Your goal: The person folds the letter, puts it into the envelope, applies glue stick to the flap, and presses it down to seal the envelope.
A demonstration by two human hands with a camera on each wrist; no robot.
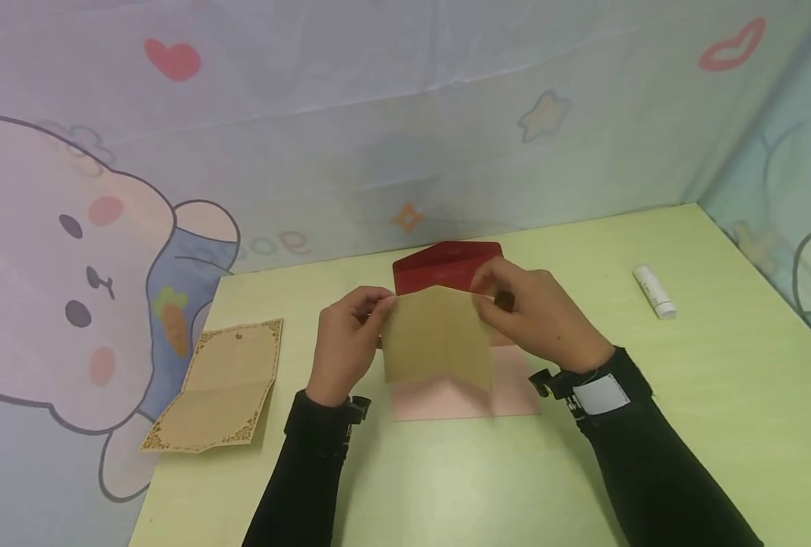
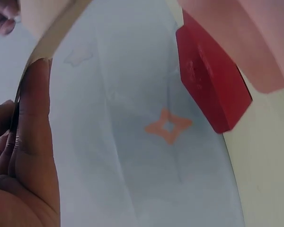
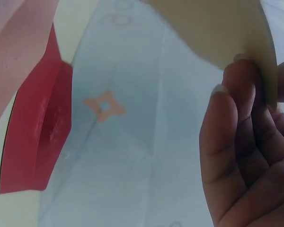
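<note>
A plain tan sheet of paper (image 1: 436, 334), creased down its middle, is held up between both hands. My left hand (image 1: 348, 346) pinches its upper left corner between thumb and fingers. At the upper right corner, my right hand (image 1: 545, 315) pinches the same sheet; the right wrist view shows the paper (image 3: 217, 28) between its fingers. Pink paper (image 1: 446, 406) lies below and behind the sheet, partly covered by it. Farther back is a red envelope (image 1: 440, 266) with its flap raised, partly hidden by the right hand and the tan sheet.
Left on the table, a folded tan letter sheet (image 1: 231, 387) with a brown ornate border stands partly open, reaching the table's left edge. A white glue stick (image 1: 654, 292) lies at the right. A printed cloth (image 1: 351, 137) hangs behind the table (image 1: 720, 425).
</note>
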